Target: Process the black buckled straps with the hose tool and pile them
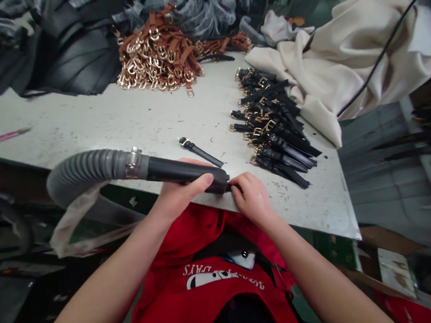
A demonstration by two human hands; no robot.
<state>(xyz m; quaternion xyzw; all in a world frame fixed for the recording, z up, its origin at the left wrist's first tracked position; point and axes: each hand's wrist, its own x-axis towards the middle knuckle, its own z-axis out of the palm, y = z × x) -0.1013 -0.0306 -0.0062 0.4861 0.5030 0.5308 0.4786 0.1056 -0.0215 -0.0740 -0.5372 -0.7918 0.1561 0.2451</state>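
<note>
My left hand point(182, 191) is wrapped round the black nozzle point(179, 171) of a vacuum-like hose, thumb on top. A metal clamp joins the nozzle to a grey ribbed hose point(86, 168) that curves off to the left. At the nozzle's mouth, the closed fingers of my right hand point(250, 193) pinch a small black piece point(233, 187), probably a strap end; most of it is hidden. Just beyond the nozzle lies a single black buckle strap point(202, 151). To the right of it spreads a pile of black buckle straps point(272, 123) with gold buckles.
Brown straps with gold rings point(160, 57) are heaped at the back of the white table point(98, 120). Black leather pieces point(78, 48) lie back left, and cream fabric point(326, 60) drapes over the right side. A pink-handled cutter point(9, 136) rests at left.
</note>
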